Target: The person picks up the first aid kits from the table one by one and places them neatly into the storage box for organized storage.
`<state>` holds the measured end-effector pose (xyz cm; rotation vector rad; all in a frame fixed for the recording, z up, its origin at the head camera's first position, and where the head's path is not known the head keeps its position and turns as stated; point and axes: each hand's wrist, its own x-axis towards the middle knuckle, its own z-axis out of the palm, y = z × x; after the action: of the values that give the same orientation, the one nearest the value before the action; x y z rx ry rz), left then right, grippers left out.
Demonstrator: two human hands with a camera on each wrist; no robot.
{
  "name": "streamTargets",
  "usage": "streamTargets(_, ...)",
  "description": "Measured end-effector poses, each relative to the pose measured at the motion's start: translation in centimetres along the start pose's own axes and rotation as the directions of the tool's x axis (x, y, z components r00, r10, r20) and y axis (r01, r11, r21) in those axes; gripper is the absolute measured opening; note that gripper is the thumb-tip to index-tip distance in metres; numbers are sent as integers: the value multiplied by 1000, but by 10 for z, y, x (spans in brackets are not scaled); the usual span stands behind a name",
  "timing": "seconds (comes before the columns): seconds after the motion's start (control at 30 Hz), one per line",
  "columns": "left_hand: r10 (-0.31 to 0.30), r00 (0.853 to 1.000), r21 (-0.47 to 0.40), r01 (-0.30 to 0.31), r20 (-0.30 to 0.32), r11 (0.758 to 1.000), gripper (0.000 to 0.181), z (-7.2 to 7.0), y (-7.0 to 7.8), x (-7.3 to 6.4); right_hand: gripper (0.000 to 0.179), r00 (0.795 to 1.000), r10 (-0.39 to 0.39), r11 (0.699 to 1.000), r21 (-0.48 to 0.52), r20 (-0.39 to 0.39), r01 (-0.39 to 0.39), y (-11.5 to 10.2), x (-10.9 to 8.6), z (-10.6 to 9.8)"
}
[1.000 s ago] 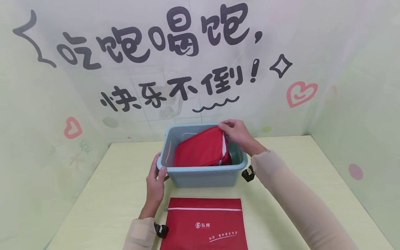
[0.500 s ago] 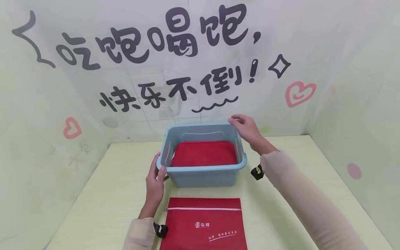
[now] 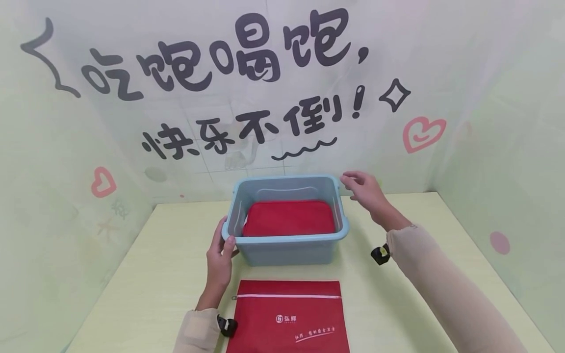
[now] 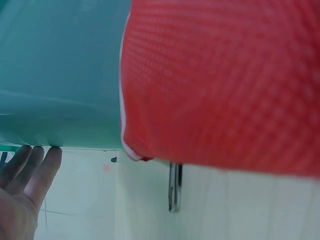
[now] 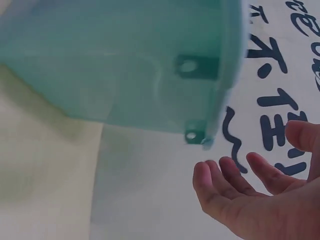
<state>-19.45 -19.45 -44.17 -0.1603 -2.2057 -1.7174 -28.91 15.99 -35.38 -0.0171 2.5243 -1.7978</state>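
A light blue plastic bin [image 3: 287,251] stands on the table, with a red zippered pouch [image 3: 289,218] lying flat inside it. My left hand [image 3: 220,260] holds the bin's front left corner, thumb at the rim and fingers along the outer side. In the left wrist view its fingers [image 4: 44,175] touch the bin's wall. Off the bin's back right corner hovers my right hand [image 3: 366,191], apart from the rim and with nothing in it. The right wrist view shows its fingers [image 5: 220,182] loosely bent below the bin's edge.
A flat red document bag [image 3: 287,314] with a white zipper and white printing lies in front of the bin, its zipper pull [image 4: 174,187] sticking out at the left. A printed wall [image 3: 265,147] rises behind the pale table [image 3: 145,274].
My right hand has let go of the red pouch, which dropped from tilted to flat in the bin. That hand then moved right, away from the rim. My left hand stayed put.
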Motion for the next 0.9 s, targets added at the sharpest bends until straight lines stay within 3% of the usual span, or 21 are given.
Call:
streamTargets(0.23, 1, 1000, 1, -1, -3, 1000, 56, 0, -1, 0, 54, 996, 1, 1000, -12, 94, 0, 29, -11, -3)
streamTargets(0.47, -7, 1000, -7, 7, -3, 1000, 57, 1, -36, 8, 54, 984, 37, 999, -42, 172, -30, 57, -26, 3)
streamTargets(0.53, 3, 1000, -9, -3, -5, 1000, 57, 1, -41, 8, 53, 981, 54, 998, -49, 187, -46, 63, -31, 5)
streamTargets(0.9, 17, 1000, -29, -17, -4, 999, 57, 2, -42, 7, 50, 965, 108, 993, -74, 238, -93, 84, -54, 15)
